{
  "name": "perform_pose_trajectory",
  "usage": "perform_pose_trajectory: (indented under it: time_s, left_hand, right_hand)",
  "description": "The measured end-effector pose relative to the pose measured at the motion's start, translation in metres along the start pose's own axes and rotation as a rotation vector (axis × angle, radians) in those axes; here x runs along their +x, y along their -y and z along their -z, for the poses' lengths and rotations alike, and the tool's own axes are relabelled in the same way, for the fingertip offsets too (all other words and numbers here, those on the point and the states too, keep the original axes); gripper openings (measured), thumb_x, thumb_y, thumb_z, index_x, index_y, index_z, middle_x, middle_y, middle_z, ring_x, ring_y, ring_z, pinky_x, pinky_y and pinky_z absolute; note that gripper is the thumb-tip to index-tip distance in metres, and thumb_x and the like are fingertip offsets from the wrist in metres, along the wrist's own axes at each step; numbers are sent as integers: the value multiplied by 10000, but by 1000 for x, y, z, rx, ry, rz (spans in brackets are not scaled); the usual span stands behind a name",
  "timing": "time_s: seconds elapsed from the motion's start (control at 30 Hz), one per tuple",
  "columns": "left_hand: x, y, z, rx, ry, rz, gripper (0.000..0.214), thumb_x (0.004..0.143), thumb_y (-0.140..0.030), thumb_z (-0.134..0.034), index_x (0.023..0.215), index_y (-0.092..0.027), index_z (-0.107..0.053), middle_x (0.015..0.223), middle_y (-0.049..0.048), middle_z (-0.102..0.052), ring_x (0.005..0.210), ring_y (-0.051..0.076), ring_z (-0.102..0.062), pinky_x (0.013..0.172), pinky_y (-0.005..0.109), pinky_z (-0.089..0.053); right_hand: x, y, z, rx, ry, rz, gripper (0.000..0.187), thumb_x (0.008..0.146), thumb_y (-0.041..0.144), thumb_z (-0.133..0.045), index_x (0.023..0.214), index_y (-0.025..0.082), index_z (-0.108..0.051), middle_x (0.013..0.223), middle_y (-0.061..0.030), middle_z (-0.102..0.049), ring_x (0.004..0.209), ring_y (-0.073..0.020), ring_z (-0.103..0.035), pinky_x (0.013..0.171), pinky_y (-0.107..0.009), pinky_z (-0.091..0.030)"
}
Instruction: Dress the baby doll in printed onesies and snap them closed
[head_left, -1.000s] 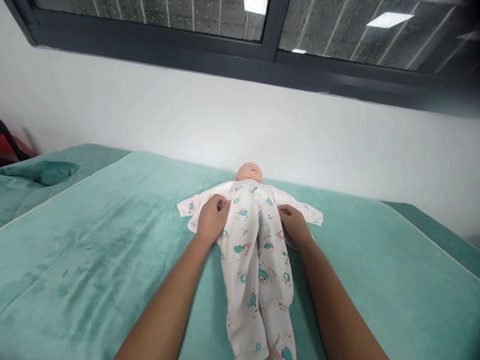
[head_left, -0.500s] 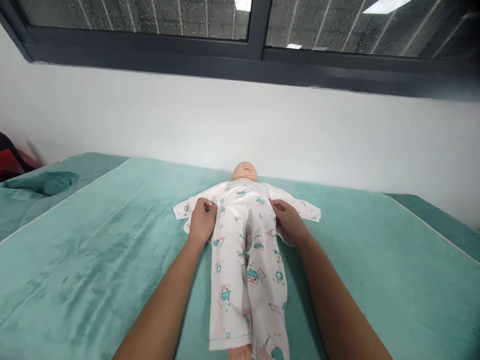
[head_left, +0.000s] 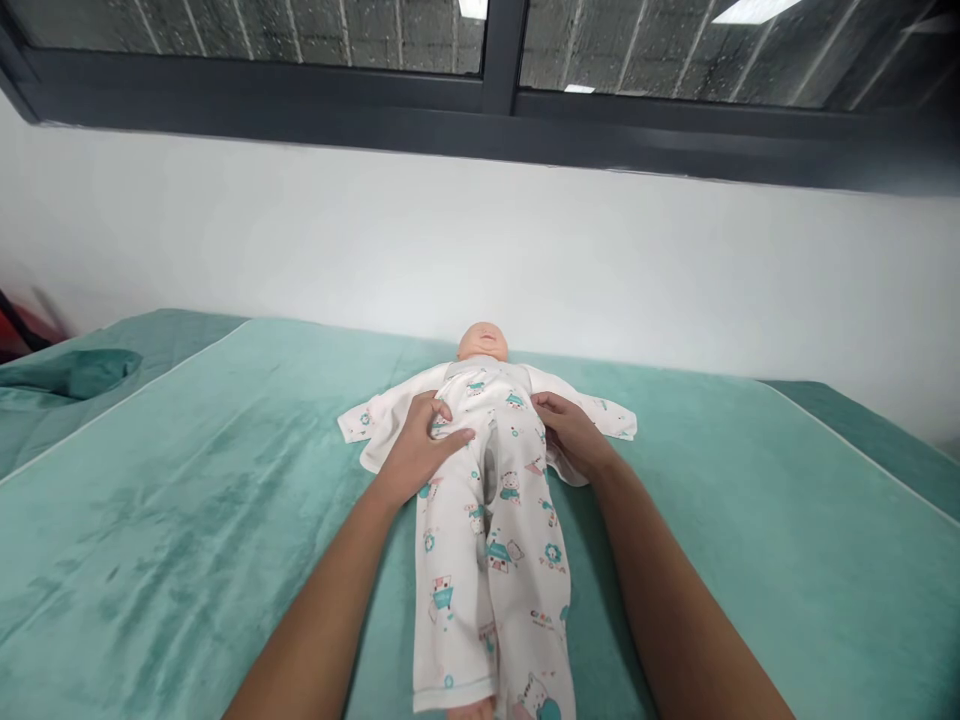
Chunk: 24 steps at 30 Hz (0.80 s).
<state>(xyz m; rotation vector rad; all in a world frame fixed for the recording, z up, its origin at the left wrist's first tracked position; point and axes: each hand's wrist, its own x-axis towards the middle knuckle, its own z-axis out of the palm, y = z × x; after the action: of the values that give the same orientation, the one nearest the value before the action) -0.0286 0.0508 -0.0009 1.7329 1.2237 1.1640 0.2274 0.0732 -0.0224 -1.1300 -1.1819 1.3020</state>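
We see a wide dark-grey window frame (head_left: 300, 115) holding droplet-specked glass (head_left: 409, 42) above a plain white wall (head_left: 480, 240). Below us spreads a pale-green, plush-looking cover (head_left: 187, 500), darker green at its right edge, and far left we notice a red-and-black object (head_left: 19, 328), partly cropped.

The doll (head_left: 484, 341) lies face-up on the green cover (head_left: 247, 480), its white top's (head_left: 382, 415) sleeves spread, patterned white trousers (head_left: 521, 540) covering its legs.

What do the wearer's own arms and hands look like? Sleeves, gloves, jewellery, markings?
The left forearm and right forearm are bare as far as the frame shows: no sleeves, watch or markings visible. The left hand and right hand are ungloved. No rings show, though both are partly hidden.
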Motion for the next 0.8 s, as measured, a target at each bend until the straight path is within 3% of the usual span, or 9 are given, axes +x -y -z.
perform_pose_trajectory:
  time_s: [0.1, 0.2, 0.27, 0.33, 0.4, 0.5, 0.57, 0.67, 0.8]
  left_hand:
    - [0, -2, 2, 4, 39, -33, 190, 827, -379, -621, 789, -228, -513, 1194, 35, -549, 1220, 230, -464, 1039, 324, -342]
    - [1, 0, 4, -63, -30, -3, 222, 862, -370, -554, 738, -216, -451, 1037, 24, -595, 1029, 211, -534, 916, 309, -393]
    - [3, 3, 4, -104, -76, 32, 241, 864, -359, -541, 725, -213, -410, 935, 6, -586, 881, 184, -525, 814, 292, -394]
    - [3, 5, 3, -103, -90, 45, 241, 860, -348, -542, 721, -211, -400, 866, -8, -554, 801, 167, -488, 754, 280, -371]
    - [4, 6, 2, -77, -77, 49, 233, 854, -342, -543, 719, -210, -407, 797, -22, -511, 760, 159, -458, 724, 273, -349]
    - [4, 5, 2, -47, -39, 61, 224, 854, -342, -535, 724, -209, -411, 751, -37, -463, 739, 151, -433, 703, 267, -329]
    - [4, 4, 2, -42, -30, 69, 216, 854, -333, -526, 726, -208, -406, 770, -38, -471, 744, 146, -431, 708, 264, -331]
    - [4, 4, 2, -46, -39, 47, 189, 838, -286, -518, 720, -207, -394, 865, -23, -533, 809, 153, -475, 766, 273, -361]
    - [5, 3, -3, -64, -81, 20, 146, 827, -263, -529, 724, -205, -443, 1137, 21, -588, 1120, 206, -511, 970, 320, -360]
  right_hand:
    - [0, 0, 1, -10, -1, -16, 289, 715, 466, -736, 826, 216, -641, 725, 13, -594, 602, -121, -476, 528, -245, -371]
    - [-2, 3, 1, -91, 33, 15, 295, 720, 474, -726, 847, 223, -637, 728, 6, -598, 632, -146, -501, 564, -270, -395]
    - [-2, 5, -1, -222, -25, 163, 241, 734, 439, -709, 816, 226, -631, 830, -19, -628, 761, -182, -552, 665, -301, -435]
    - [-2, 6, -5, -364, -132, 355, 178, 761, 394, -672, 782, 226, -618, 1065, -49, -637, 985, -218, -558, 827, -330, -433]
    - [-1, 7, -9, -446, -211, 440, 150, 807, 376, -604, 793, 227, -593, 1198, -52, -609, 1087, -222, -531, 906, -337, -399]
    - [3, 9, -13, -572, -274, 347, 166, 867, 391, -501, 832, 235, -543, 927, -20, -651, 837, -191, -549, 758, -314, -402]
    - [10, 12, -13, -693, -306, 303, 178, 882, 409, -468, 845, 241, -516, 730, 18, -585, 677, -172, -482, 651, -292, -353]
    - [26, 18, -9, -806, -290, 276, 185, 895, 423, -439, 867, 249, -492, 613, 43, -511, 588, -166, -425, 600, -285, -295]
    - [44, 21, -6, -853, -275, 223, 164, 880, 413, -457, 847, 254, -482, 563, 52, -486, 565, -172, -429, 610, -292, -298]
